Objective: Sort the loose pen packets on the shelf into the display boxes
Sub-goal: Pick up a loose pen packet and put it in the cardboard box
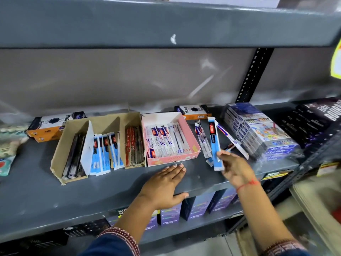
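Note:
My right hand grips a blue pen packet by its lower end and holds it upright above the shelf, right of the pink display box. My left hand lies flat, fingers spread, on the grey shelf in front of that box. White and blue packets fill the pink box. A brown cardboard display box to its left has compartments with dark, blue and red packets. Loose packets lie on the shelf behind my right hand, and one leans against the crayon stack.
A wrapped stack of crayon boxes stands right of the loose packets, with dark boxes beyond. Orange and black boxes sit at the back left and another behind the pink box. Purple boxes fill the shelf below.

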`<control>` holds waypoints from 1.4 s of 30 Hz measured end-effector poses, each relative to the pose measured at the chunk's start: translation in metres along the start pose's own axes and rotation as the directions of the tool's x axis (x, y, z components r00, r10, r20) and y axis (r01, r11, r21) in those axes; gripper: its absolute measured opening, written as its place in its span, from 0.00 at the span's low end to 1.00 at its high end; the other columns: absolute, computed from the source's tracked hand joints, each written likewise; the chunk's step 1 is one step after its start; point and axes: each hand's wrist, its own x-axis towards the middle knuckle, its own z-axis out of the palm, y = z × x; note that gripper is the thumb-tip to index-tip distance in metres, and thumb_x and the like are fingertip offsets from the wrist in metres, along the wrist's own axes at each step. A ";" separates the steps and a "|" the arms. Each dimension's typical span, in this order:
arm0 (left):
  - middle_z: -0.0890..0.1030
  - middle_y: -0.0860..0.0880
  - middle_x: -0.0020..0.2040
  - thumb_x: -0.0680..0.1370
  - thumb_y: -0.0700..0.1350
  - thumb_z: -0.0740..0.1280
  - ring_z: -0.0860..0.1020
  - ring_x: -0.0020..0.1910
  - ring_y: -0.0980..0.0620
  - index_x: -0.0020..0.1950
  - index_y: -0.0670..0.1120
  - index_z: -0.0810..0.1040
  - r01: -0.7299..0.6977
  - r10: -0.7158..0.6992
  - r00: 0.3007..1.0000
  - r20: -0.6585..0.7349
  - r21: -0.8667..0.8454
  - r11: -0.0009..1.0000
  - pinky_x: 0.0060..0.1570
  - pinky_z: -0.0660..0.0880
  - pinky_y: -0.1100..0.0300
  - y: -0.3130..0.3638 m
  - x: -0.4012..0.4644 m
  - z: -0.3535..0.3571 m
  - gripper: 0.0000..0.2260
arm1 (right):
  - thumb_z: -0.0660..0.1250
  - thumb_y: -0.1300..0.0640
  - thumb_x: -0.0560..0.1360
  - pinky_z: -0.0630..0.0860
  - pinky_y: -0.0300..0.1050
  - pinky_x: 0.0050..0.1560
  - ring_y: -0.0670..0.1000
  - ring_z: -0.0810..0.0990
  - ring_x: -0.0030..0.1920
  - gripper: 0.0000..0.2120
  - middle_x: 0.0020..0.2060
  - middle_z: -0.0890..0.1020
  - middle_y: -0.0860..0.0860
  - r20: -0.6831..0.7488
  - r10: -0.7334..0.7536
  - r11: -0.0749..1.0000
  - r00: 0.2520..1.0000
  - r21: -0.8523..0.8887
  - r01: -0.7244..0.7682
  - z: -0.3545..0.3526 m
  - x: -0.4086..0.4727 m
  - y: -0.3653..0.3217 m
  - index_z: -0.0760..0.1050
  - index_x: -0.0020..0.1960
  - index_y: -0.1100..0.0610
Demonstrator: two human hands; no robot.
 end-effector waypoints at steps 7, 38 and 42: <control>0.50 0.50 0.77 0.63 0.72 0.31 0.48 0.75 0.52 0.76 0.47 0.50 -0.003 0.002 0.999 -0.040 -0.017 1.000 0.64 0.31 0.62 0.001 0.001 0.001 0.49 | 0.69 0.69 0.65 0.77 0.32 0.30 0.42 0.81 0.25 0.07 0.25 0.84 0.48 0.203 0.006 0.999 0.979 0.048 -0.016 0.011 -0.041 0.025 0.78 0.38 0.59; 0.76 0.48 0.62 0.76 0.58 0.63 0.73 0.56 0.47 0.65 0.52 0.71 0.254 -0.260 0.965 -0.041 -0.115 0.960 0.48 0.69 0.59 -0.008 -0.056 -0.019 0.20 | 0.67 0.71 0.71 0.77 0.33 0.28 0.43 0.80 0.25 0.10 0.25 0.83 0.48 0.520 0.051 0.962 0.853 -0.254 0.097 0.109 -0.090 0.054 0.78 0.36 0.60; 0.78 0.45 0.56 0.76 0.61 0.61 0.76 0.52 0.46 0.62 0.48 0.71 0.350 -0.354 0.935 -0.034 -0.077 0.933 0.42 0.69 0.58 -0.025 -0.083 -0.026 0.21 | 0.68 0.72 0.70 0.72 0.32 0.24 0.42 0.76 0.23 0.12 0.23 0.81 0.46 0.532 0.047 0.922 0.846 -0.348 0.167 0.146 -0.089 0.061 0.76 0.37 0.56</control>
